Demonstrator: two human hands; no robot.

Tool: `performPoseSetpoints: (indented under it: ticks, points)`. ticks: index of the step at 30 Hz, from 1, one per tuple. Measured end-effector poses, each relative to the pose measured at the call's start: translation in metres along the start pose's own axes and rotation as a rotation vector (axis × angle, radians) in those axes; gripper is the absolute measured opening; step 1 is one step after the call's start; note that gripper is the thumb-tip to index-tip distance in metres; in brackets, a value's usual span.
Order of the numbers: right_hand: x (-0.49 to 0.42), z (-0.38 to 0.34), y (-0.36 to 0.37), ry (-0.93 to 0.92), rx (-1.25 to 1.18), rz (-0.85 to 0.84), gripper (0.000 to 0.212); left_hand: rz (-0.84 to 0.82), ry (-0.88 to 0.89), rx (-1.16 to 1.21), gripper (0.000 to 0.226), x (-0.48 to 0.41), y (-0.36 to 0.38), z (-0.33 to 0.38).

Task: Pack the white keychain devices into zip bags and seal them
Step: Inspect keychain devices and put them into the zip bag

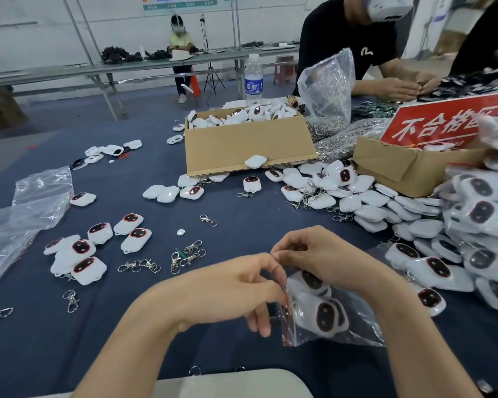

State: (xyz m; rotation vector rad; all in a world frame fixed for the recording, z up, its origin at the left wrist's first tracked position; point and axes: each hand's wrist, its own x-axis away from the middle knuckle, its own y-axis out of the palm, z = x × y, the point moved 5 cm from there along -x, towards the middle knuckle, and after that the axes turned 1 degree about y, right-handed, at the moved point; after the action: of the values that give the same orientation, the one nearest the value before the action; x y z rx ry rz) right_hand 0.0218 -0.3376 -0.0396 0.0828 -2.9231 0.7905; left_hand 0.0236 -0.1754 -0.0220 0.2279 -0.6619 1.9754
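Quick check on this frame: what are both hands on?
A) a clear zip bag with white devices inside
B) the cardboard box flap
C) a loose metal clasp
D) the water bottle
A: the left hand and right hand both pinch the red-striped mouth edge of the zip bag, and white keychain devices show through its plastic.
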Motion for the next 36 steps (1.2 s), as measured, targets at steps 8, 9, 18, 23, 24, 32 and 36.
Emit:
performPoseSetpoints:
  ticks: [8, 9, 18, 23, 24, 32, 36]
  points:
    - [0.000, 0.007, -0.011, 0.008, 0.015, 0.135, 0.011, 0.149, -0.013, -0.161, 0.023, 0.002, -0.014, -0.003]
    - [0.000, 0.008, -0.012, 0.009, 0.020, 0.154, 0.011, 0.176, -0.026, -0.218, 0.021, 0.000, -0.013, -0.003]
    - [-0.003, 0.010, -0.008, 0.035, 0.022, 0.154, 0.011, 0.114, 0.023, -0.024, 0.012, -0.001, -0.007, 0.000]
    - [0.001, 0.007, -0.003, -0.004, -0.110, -0.020, 0.009, 0.242, 0.052, -0.098, 0.026, 0.022, -0.023, 0.015]
    - [0.002, 0.008, -0.003, -0.005, -0.131, -0.024, 0.009, 0.316, 0.073, -0.083, 0.024, 0.027, -0.029, 0.019]
    - [-0.007, 0.032, -0.026, 0.133, -0.302, 0.417, 0.016, 0.635, 0.083, -0.317, 0.014, -0.077, -0.061, 0.046]
    - [-0.009, 0.053, -0.031, 0.231, -0.448, 0.570, 0.014, 0.683, -0.029, -0.537, 0.030, -0.152, -0.068, 0.053]
